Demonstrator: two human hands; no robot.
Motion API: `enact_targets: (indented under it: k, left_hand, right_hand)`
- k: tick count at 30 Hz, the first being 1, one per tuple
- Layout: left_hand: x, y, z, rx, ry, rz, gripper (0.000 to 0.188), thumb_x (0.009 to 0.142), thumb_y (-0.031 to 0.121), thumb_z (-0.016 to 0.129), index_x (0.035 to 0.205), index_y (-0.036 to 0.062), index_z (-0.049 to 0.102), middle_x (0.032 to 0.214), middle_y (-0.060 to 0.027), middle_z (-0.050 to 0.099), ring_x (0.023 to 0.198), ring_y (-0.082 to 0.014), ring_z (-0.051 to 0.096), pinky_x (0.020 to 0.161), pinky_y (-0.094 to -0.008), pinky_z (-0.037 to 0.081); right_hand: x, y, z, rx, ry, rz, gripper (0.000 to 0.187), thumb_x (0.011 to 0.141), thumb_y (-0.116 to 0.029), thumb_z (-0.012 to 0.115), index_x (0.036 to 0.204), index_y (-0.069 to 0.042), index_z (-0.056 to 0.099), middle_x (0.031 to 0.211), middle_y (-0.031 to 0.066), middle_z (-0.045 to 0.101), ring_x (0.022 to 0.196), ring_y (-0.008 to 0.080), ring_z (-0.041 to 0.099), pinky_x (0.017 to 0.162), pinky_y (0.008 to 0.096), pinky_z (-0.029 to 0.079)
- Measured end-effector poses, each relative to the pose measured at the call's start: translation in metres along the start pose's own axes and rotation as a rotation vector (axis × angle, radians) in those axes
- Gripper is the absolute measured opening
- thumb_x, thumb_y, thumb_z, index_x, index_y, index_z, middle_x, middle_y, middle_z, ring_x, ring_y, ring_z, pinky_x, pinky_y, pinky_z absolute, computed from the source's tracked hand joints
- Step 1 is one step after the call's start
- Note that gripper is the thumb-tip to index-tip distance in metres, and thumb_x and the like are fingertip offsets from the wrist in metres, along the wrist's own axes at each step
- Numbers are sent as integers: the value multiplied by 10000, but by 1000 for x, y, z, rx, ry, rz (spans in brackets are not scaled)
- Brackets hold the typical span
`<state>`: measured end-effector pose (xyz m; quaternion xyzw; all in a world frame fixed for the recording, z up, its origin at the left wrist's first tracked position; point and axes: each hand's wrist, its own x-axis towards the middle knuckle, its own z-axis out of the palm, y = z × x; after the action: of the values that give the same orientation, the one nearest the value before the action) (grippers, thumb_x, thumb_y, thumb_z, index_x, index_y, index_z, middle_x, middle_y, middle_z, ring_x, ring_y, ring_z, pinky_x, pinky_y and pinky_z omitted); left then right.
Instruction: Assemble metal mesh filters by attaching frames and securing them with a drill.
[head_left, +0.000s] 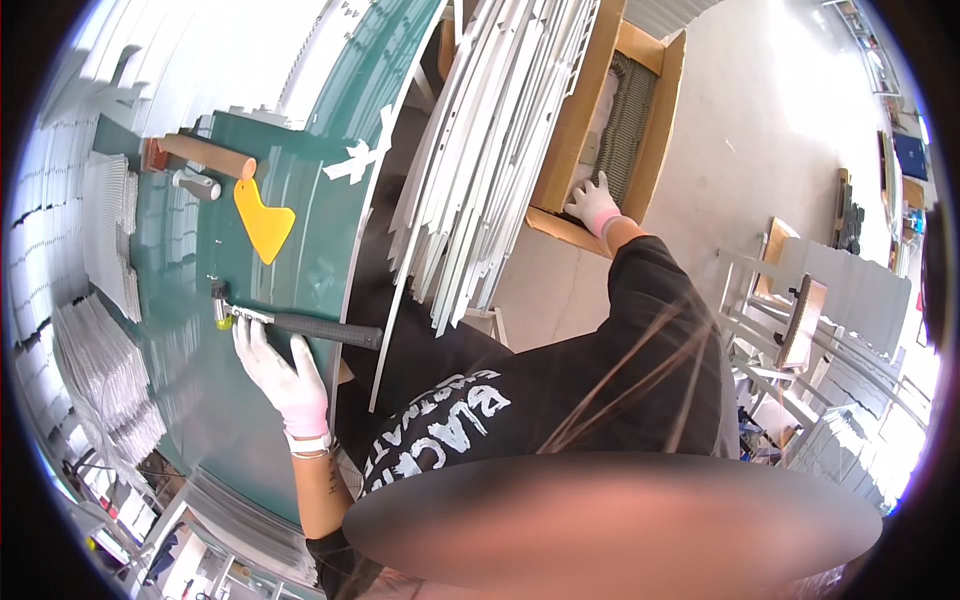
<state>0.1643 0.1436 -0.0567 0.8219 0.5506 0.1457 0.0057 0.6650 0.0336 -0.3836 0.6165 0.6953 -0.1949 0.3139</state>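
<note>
To the person's right, past a bundle of long white strips (490, 150), one open cardboard box (662, 130), long and narrow, flaps folded out; what it rests on can't be told. Inside: dark grey ridged pieces (630, 120), packed in a tight row along the box, too close to count, with a paler patch beside them. Right hand (595, 203) is down in the near end of the box, arm stretched out, fingers slightly spread over the contents; can't tell whether its grip has hold of a piece. Left hand (278, 375) is over the green bench (240, 430), forearm coming up from the lower edge, fingers extended, thumb apart, grip released. Its fingertips are at the neck of one hammer (325, 330), not wrapped round it; contact unclear. Hammer lies flat, dark handle poking past the bench edge. Both hands gloved in white, two gloves total. Also on the bench, farther up: one yellow scraper (265, 222), one brown-handled tool (208, 156) just touching or nearly touching it, one grey-handled tool (197, 184) beside that, plus crossed white tape (360, 158) near the edge. White strips: many, overlapping, no reliable count.
</note>
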Motion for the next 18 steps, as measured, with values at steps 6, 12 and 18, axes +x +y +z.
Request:
enact_targets:
  k: [6, 12, 18]
  left_hand:
    - [1, 1, -2, 7, -16, -4, 558, 936, 132, 601, 1435, -72, 458, 1524, -294, 409, 1432, -465, 375, 1211, -548, 265]
    - [1, 0, -4, 9, -28, -14, 562, 929, 126, 598, 1440, -62, 461, 1531, -285, 410, 1438, -459, 373, 1215, -544, 262]
    - [-1, 0, 1, 5, -14, -18, 558, 924, 115, 606, 1436, -59, 469, 1528, -283, 417, 1437, -455, 380, 1215, -538, 268]
  right_hand:
    - [-14, 6, -8, 32, 7, 60, 378, 981, -191, 593, 1357, -225, 608, 1291, 48, 615, 1325, 252, 538, 1132, 539, 389]
    - [14, -3, 5, -46, -14, 263, 394, 1018, -267, 552, 1393, -206, 656, 1567, 95, 464, 1538, 323, 273, 1195, 699, 201]
    - [28, 2, -1, 54, -232, 311, 444, 1024, -274, 557, 1465, -239, 598, 1605, 102, 422, 1565, 388, 193, 1162, 747, 236]
